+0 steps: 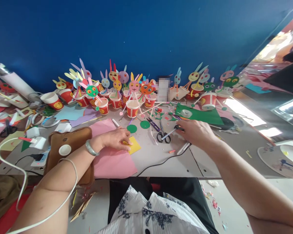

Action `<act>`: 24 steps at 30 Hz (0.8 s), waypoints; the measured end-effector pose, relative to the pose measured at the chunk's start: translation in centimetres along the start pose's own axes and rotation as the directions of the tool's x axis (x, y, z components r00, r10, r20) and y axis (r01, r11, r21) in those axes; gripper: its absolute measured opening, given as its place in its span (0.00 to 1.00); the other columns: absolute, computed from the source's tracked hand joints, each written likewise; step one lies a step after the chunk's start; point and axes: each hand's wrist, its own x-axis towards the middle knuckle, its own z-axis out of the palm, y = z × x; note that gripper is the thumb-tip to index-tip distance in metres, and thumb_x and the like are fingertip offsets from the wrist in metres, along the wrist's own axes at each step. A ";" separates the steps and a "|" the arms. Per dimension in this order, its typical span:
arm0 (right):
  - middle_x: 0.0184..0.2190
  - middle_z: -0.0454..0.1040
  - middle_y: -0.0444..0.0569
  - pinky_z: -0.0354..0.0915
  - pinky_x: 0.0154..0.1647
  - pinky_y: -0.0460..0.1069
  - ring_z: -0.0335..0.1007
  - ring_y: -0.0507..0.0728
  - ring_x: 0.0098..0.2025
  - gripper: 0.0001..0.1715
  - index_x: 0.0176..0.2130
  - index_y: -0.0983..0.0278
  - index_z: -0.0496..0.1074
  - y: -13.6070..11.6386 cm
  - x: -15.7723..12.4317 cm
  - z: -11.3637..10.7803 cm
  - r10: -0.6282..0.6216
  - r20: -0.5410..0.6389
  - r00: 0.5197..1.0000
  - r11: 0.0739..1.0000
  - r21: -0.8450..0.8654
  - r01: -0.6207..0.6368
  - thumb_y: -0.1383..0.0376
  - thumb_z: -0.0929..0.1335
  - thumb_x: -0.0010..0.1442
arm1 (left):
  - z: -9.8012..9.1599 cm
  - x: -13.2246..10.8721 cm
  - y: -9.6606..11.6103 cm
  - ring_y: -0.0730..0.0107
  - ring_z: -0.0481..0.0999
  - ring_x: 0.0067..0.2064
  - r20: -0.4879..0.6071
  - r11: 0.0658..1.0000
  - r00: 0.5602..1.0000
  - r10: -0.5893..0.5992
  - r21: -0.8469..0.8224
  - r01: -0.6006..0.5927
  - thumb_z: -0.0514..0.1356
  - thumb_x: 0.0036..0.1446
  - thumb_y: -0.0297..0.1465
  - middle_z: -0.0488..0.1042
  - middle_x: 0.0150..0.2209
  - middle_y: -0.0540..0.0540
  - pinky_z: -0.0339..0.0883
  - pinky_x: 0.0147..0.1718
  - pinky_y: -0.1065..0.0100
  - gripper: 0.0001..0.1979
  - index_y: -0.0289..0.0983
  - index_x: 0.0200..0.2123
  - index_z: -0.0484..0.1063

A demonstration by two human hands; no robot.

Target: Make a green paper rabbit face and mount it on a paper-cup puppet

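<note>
My left hand rests on pink paper, its fingers spread over a small yellow paper square. A white pen lies just beyond that hand, partly hidden. Two green paper circles are close by. My right hand is closed on the dark end of a slim white stick-like tool; its exact kind is unclear. Under the tool's tip lie scissors with dark handles. Beside them is a purple-handled cutting tool.
Red and white paper cups with paper animal faces line the back by the blue wall. A brown pouch and a power strip are at left. Green paper lies behind my right hand. A black cable crosses the table.
</note>
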 end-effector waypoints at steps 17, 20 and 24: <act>0.47 0.78 0.60 0.54 0.35 0.53 0.70 0.58 0.41 0.15 0.49 0.66 0.80 12.0 2.8 5.3 0.067 -0.017 0.998 0.994 -0.085 -0.068 0.62 0.71 0.66 | -0.5 -0.2 -1.4 0.73 0.70 0.31 0.048 0.972 0.998 -0.040 -0.228 0.049 0.67 0.58 0.39 0.73 0.29 0.47 0.60 0.33 0.69 0.12 0.36 0.30 0.83; 0.44 0.78 0.61 0.55 0.37 0.54 0.70 0.58 0.40 0.13 0.45 0.67 0.80 12.1 4.0 5.8 -0.011 -0.051 0.999 0.996 -0.090 0.006 0.62 0.71 0.65 | -0.5 -0.2 -1.4 0.74 0.69 0.30 0.054 0.961 0.997 -0.048 -0.270 0.061 0.67 0.57 0.38 0.71 0.27 0.48 0.60 0.32 0.70 0.12 0.35 0.29 0.82; 0.43 0.78 0.61 0.57 0.41 0.55 0.71 0.58 0.41 0.10 0.42 0.67 0.80 12.4 5.1 6.4 -0.110 -0.083 0.990 0.990 -0.093 0.102 0.66 0.69 0.65 | -0.6 -0.1 -1.3 0.75 0.69 0.30 0.057 0.955 0.994 -0.095 -0.276 0.108 0.68 0.56 0.39 0.72 0.27 0.48 0.59 0.32 0.70 0.13 0.34 0.27 0.82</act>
